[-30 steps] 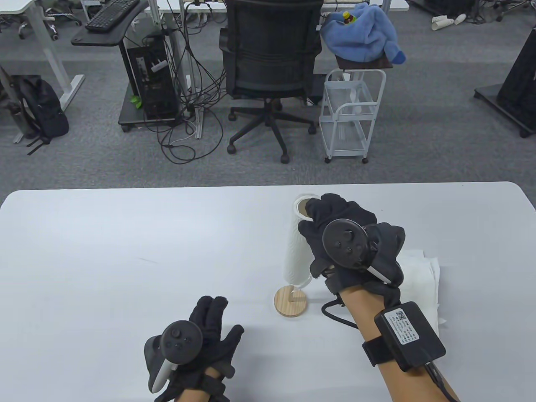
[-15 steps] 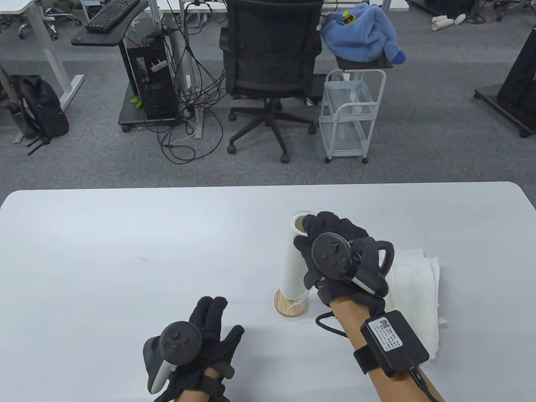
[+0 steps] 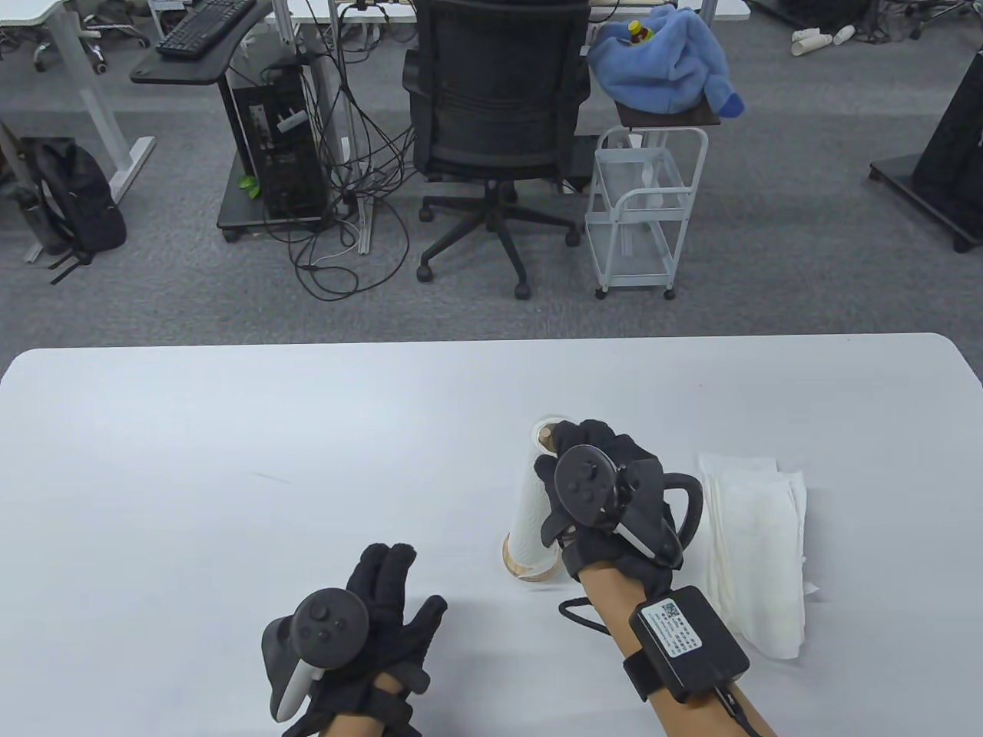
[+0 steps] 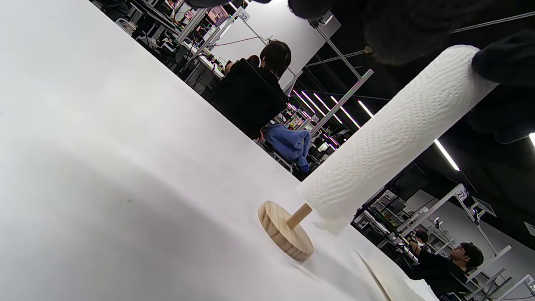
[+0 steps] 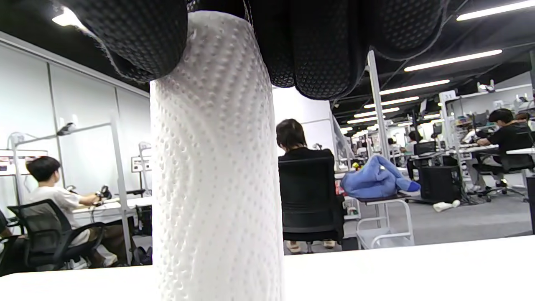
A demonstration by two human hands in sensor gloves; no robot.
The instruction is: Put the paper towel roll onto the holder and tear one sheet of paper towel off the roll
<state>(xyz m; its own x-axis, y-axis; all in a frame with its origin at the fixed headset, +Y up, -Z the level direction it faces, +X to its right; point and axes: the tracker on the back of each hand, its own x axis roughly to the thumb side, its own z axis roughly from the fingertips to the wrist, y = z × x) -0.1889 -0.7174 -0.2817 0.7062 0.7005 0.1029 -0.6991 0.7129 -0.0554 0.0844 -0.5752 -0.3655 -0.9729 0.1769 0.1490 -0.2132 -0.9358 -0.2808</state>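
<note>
Roll: paper towel roll [image 3: 528,503] upright on the holder's peg, not quite down to the wooden base [image 4: 285,230].
Right hand [image 3: 607,491]: fingers curled round the roll's top.
Left hand [image 3: 361,629]: flat on table [image 3: 230,476], fingers relaxed, well apart.
Beside: folded sheets [image 3: 756,537].

Office floor beyond the white table [image 3: 230,430].
Black swivel chair [image 3: 498,100] faces away; blue cloth [image 3: 666,61] heaped on a white wire cart [image 3: 643,207] to its right. Keyboard [image 3: 203,23] on a black stand, cables [image 3: 345,230] trailing across grey carpet. Folded white towels [image 3: 756,537] lie on the table.
</note>
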